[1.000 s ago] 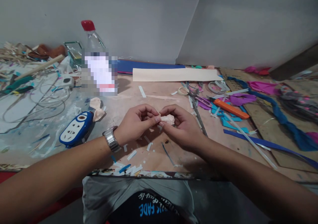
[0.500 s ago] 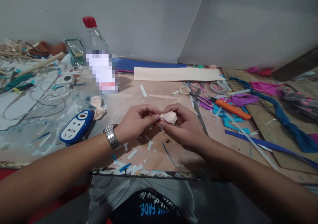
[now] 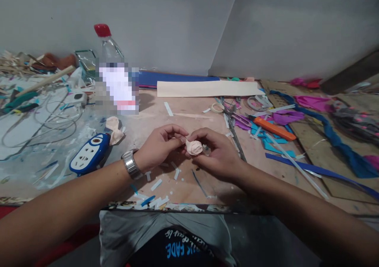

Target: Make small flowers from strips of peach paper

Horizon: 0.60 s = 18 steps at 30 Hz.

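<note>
A small pale pink rolled paper flower (image 3: 194, 147) is held between my two hands above the middle of the table, its spiral end turned toward me. My left hand (image 3: 161, 146), with a metal watch on the wrist, pinches its narrow left end between thumb and fingertips. Around its right side curl the thumb and fingers of my right hand (image 3: 217, 152). Another twisted piece of pale pink paper (image 3: 115, 129) lies to the left, beside a blue and white power socket (image 3: 90, 152).
A bottle with a red cap (image 3: 102, 30) stands at the back left. Behind my hands lies a long cream strip (image 3: 207, 89). Scissors (image 3: 237, 113), an orange cutter (image 3: 274, 128) and coloured scraps lie right. Cables (image 3: 44, 129) and pliers (image 3: 20, 102) are left.
The paper flower has turned so that its spiral end faces me more, and it sits slightly further left and lower. My right hand has shifted a little with it. The camera view has moved slightly.
</note>
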Motion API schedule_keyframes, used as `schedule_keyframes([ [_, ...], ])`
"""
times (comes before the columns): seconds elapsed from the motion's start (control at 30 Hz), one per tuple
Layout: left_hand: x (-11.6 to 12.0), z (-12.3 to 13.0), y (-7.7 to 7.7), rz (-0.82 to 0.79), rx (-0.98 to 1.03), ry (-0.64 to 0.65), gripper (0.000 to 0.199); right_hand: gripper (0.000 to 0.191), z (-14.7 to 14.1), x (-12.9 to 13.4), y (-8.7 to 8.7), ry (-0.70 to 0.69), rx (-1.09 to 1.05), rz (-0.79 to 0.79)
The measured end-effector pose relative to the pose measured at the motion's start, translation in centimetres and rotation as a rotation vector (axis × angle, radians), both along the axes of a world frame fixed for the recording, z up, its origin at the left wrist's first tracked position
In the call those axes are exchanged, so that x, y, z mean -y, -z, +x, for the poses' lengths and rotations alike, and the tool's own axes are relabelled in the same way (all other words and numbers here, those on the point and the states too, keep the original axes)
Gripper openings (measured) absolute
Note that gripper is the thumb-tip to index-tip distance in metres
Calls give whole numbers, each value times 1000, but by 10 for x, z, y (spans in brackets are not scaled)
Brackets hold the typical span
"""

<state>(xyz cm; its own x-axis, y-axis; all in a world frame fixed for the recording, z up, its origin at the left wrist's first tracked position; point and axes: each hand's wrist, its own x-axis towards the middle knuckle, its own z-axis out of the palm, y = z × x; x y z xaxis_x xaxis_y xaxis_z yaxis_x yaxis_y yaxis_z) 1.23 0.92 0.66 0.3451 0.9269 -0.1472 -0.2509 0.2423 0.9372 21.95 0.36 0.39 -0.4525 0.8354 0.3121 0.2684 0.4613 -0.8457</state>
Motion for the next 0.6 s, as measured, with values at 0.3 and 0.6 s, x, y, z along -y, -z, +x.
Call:
schedule_keyframes([
  [0.3,2,0,-2,-121,38,85,11,23,-4,0,-2,6,-78,-92],
  [0.6,6,-1,2,256,-285,167,11,26,-5,-3,2,36,-220,-265],
])
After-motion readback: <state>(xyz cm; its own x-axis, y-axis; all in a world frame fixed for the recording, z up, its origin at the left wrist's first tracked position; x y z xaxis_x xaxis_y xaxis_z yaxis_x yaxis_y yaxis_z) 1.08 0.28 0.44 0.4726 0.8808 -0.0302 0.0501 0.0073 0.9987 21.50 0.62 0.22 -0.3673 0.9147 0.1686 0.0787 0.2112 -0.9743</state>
